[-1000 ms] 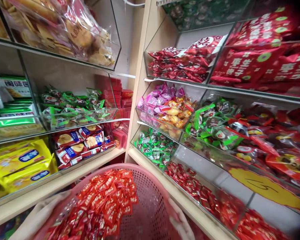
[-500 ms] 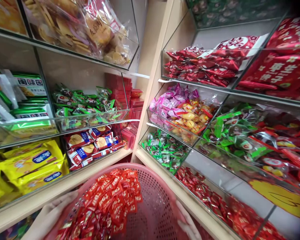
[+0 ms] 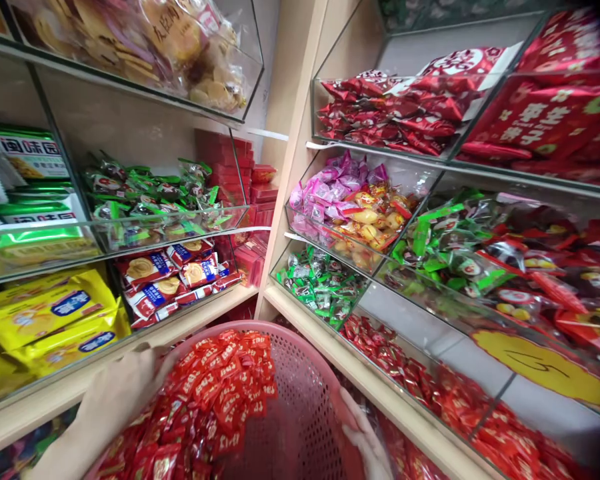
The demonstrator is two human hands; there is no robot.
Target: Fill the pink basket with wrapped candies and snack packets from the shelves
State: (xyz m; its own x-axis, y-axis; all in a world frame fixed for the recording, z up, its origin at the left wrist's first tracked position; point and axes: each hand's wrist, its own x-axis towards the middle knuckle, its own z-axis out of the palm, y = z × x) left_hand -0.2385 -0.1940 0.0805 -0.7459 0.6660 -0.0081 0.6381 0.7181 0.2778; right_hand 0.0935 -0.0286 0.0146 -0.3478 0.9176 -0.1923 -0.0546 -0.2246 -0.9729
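Observation:
A pink plastic basket (image 3: 305, 373) with a perforated wall is at the bottom centre, below the shelf corner. Heaped in its left half are small red wrapped candies (image 3: 215, 387), while bare basket floor shows to the right. My right hand (image 3: 363, 437) grips the basket's right side, fingers along the outer wall. At the left rim, my left hand (image 3: 125, 380) is raised with its back upward and its knuckles bent. Its fingertips reach the rim beside the candies; they are blurred and partly hidden, so I cannot make out their grip.
Wooden shelves with glass-fronted bins meet in a corner ahead. On the left lie yellow snack packs (image 3: 55, 320) and blue-and-red packs (image 3: 170, 280). At right are green-wrapped candies (image 3: 320, 280), red candies (image 3: 415, 373) and a yellow price tag (image 3: 545, 367). Shelf edges flank the basket closely.
My left hand has risen from the basket's outer left side to its rim, with the knuckles now bent. My right hand still holds the right side. The view has shifted slightly.

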